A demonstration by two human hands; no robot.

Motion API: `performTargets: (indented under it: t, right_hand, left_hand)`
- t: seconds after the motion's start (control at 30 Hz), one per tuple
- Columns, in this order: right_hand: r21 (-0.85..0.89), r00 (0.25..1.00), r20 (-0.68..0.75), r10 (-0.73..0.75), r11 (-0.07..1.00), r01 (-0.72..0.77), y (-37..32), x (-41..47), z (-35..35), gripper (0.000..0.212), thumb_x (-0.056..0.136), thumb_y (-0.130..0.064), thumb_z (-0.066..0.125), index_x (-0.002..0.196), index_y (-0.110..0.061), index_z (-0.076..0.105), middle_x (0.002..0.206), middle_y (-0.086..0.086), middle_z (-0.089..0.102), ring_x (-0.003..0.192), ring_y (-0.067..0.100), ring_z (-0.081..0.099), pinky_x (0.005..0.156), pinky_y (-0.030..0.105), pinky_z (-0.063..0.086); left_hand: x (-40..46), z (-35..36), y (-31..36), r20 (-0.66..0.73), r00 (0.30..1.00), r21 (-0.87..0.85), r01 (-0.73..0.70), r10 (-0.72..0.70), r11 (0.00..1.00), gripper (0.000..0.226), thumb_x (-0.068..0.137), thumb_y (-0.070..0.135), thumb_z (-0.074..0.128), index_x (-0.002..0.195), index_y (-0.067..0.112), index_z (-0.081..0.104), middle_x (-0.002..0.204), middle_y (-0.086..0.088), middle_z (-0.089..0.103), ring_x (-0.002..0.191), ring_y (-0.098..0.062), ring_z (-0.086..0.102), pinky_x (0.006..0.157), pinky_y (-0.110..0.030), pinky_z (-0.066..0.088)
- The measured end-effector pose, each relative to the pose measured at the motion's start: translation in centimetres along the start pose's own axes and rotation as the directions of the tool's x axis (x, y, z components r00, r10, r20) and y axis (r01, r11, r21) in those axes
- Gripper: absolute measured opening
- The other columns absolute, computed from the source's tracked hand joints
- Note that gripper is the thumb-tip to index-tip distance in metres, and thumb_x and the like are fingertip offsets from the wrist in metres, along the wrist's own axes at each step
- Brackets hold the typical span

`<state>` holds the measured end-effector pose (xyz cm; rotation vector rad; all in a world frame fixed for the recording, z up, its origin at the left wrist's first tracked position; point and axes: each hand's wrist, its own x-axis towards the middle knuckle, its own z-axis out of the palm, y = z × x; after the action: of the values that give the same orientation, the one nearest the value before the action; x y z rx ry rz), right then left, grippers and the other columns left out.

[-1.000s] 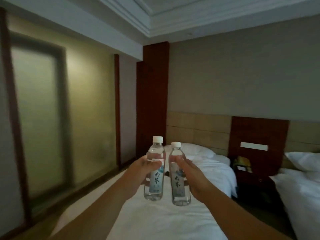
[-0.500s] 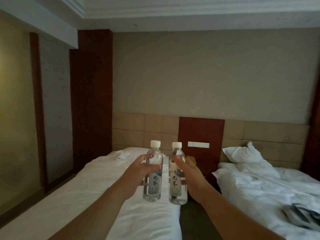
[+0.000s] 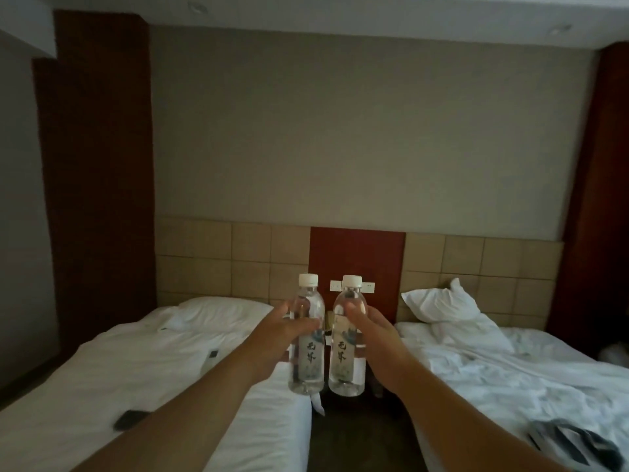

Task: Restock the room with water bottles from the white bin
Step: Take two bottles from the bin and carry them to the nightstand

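Two clear plastic water bottles with white screw caps are being held upright in mid-air, side by side with a thin gap between them, above the aisle separating two beds. The left water bottle (image 3: 306,338) is sitting in the left hand (image 3: 277,342), whose fingers and thumb are wrapping round its upper body just above the label. The right water bottle (image 3: 348,338) is sitting in the right hand (image 3: 376,342), which is curling round it in the same way. Both forearms are reaching forward from the lower edge of the view.

The narrow dark floor aisle (image 3: 357,434) is running straight ahead beneath the bottles, bounded by the inner edge of the left white-sheeted bed (image 3: 119,386) and the inner edge of the right white-sheeted bed (image 3: 510,386). It is ending at a red-brown wooden wall panel (image 3: 357,253) carrying a white switch plate (image 3: 369,287), half hidden behind the right cap. What is standing at the aisle's far end is hidden behind the bottles.

One flat white pillow (image 3: 221,310) is lying at the head of the left bed, and one rumpled white pillow (image 3: 442,304) is leaning against the tan tiled headboard (image 3: 476,260) on the right. Two small dark objects are lying on the left bed: one near its foot (image 3: 129,419), one smaller further up (image 3: 213,354). A dark striped item (image 3: 575,441) is lying on the right bed's crumpled sheets.
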<state>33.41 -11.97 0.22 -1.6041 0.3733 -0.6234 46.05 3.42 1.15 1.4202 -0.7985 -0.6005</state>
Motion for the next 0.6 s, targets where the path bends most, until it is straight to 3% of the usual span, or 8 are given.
performTargets:
  t: [0.1,0.2,0.37,0.47,0.6]
  right_hand:
    - [-0.082,0.997,0.061,-0.050,0.995,0.055,1.4,5.4,-4.7,0.026,0.078,-0.057,0.068,0.095,-0.038,0.073,0.095,-0.008,0.077,0.088,0.009,0.074,0.081,0.031,0.053]
    - [-0.122,0.998,0.050,-0.041,0.991,0.047,2.9,11.6,-9.9,0.037,0.079,-0.054,0.072,0.111,-0.036,0.064,0.101,-0.016,0.075,0.092,0.000,0.072,0.080,0.026,0.054]
    - [-0.188,0.998,0.063,-0.022,0.982,0.034,4.8,20.8,-17.1,0.052,0.075,-0.060,0.071,0.118,-0.032,0.062,0.109,-0.009,0.074,0.101,0.009,0.071,0.095,0.039,0.055]
    - [-0.192,0.999,0.041,-0.009,0.981,0.017,6.6,26.8,-20.6,0.051,0.083,-0.052,0.070,0.125,-0.024,0.061,0.112,-0.002,0.073,0.104,0.015,0.070,0.097,0.047,0.054]
    - [-0.192,1.000,-0.019,-0.001,0.981,-0.002,9.6,35.3,-23.7,0.048,0.085,-0.050,0.069,0.123,-0.023,0.061,0.112,-0.002,0.072,0.105,0.017,0.069,0.098,0.049,0.053]
  left_hand:
    - [6.6,2.9,-1.2,-0.008,1.000,0.024,-0.003,0.003,1.000,0.047,0.069,0.038,0.078,0.114,0.037,0.064,0.109,0.002,0.074,0.107,-0.021,0.068,0.090,-0.050,0.053]
    - [13.7,6.1,-1.5,-0.042,0.999,0.043,0.012,-0.011,0.999,0.046,0.063,0.041,0.079,0.107,0.041,0.067,0.100,0.007,0.077,0.104,-0.018,0.070,0.091,-0.047,0.054]
    - [24.5,9.9,-2.9,-0.099,0.995,0.083,0.014,-0.006,0.996,0.040,0.068,0.034,0.079,0.107,0.035,0.068,0.098,0.008,0.076,0.093,-0.011,0.072,0.069,-0.030,0.051]
    - [30.7,11.5,-4.8,-0.117,0.993,0.096,0.037,-0.026,0.995,0.036,0.069,0.034,0.078,0.104,0.037,0.069,0.098,0.010,0.076,0.093,-0.010,0.072,0.070,-0.031,0.052]
    - [39.8,11.5,-7.2,-0.117,0.993,0.185,0.043,-0.022,0.982,0.051,0.056,0.045,0.077,0.105,0.035,0.068,0.096,0.010,0.076,0.092,-0.009,0.072,0.072,-0.030,0.052]
